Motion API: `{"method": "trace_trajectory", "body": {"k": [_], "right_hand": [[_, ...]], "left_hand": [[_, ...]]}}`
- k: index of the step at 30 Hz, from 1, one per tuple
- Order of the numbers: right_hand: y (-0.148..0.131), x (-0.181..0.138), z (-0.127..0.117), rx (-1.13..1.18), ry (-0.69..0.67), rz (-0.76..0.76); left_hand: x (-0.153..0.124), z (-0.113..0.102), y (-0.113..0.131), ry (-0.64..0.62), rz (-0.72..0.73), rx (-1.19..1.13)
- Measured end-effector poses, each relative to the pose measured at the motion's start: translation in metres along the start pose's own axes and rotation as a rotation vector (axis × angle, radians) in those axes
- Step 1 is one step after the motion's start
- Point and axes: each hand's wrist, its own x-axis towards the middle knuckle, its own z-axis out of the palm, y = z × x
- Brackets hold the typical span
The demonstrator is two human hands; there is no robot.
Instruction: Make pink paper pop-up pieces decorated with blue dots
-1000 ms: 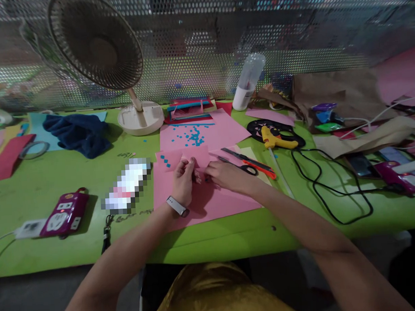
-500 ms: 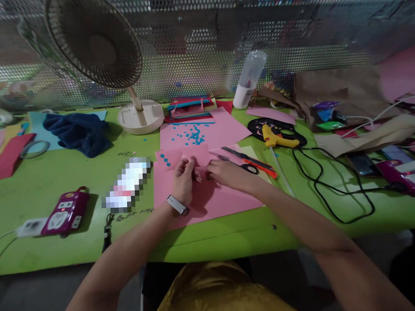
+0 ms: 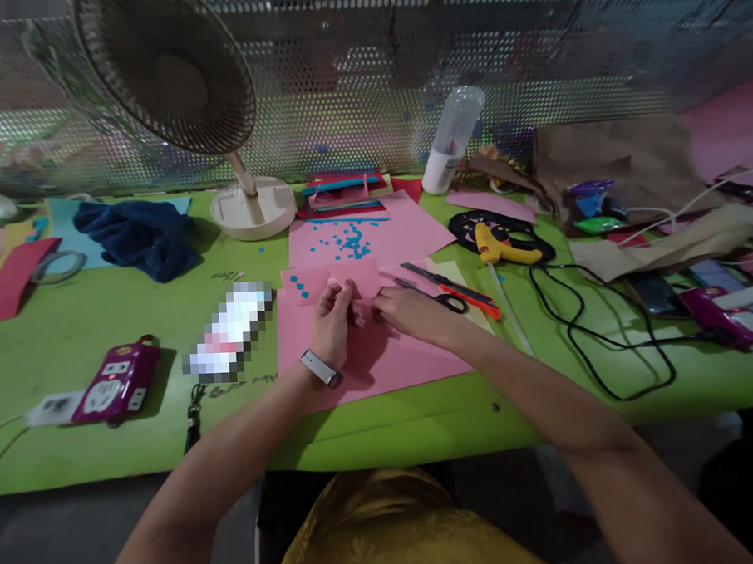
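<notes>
My left hand (image 3: 332, 321), with a grey band at the wrist, has its thumb and fingers pressed together over the pink paper. Close beside it, my right hand (image 3: 409, 314) has its fingers curled in, the tips bent toward the left hand. Whatever lies in either pinch is too small or hidden. Behind the fingers is a pink paper strip (image 3: 367, 274) with several small blue squares (image 3: 298, 285) on its left part. Below both hands spreads a larger pink sheet (image 3: 381, 381). Black-handled scissors (image 3: 453, 303) and an orange cutter knife (image 3: 486, 305) lie right of my right hand.
Blue paper bits (image 3: 355, 243) lie scattered on another pink sheet (image 3: 411, 222). A fan (image 3: 254, 208) and a clear-topped bottle (image 3: 449, 150) stand at the back. Right are a yellow glue gun (image 3: 506, 250) and black cable (image 3: 575, 340); left, a phone (image 3: 229, 330) and purple power strip (image 3: 115, 381).
The view has shifted slightly. Both hands keep nearly the same pose over the pink paper, and the things on the table have not moved.
</notes>
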Motion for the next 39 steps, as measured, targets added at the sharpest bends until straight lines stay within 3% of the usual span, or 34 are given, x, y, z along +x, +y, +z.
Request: {"method": "trace_trajectory", "body": {"k": [7,17,31,39], "right_hand": [[0.010,0.003,-0.005,0.136,-0.020,0.010],[0.005,-0.002,-0.002,0.025,0.008,-0.048],[0.001,-0.001,-0.007,0.080,-0.003,0.010],[0.016,0.004,-0.004,0.194,0.004,0.048]], "left_hand": [[0.000,-0.002,-0.001,-0.030,0.012,-0.008],[0.000,-0.002,-0.002,-0.029,0.007,-0.017],[0.001,-0.005,-0.003,-0.041,0.019,-0.003],[0.001,-0.003,-0.004,-0.030,0.015,-0.027]]}}
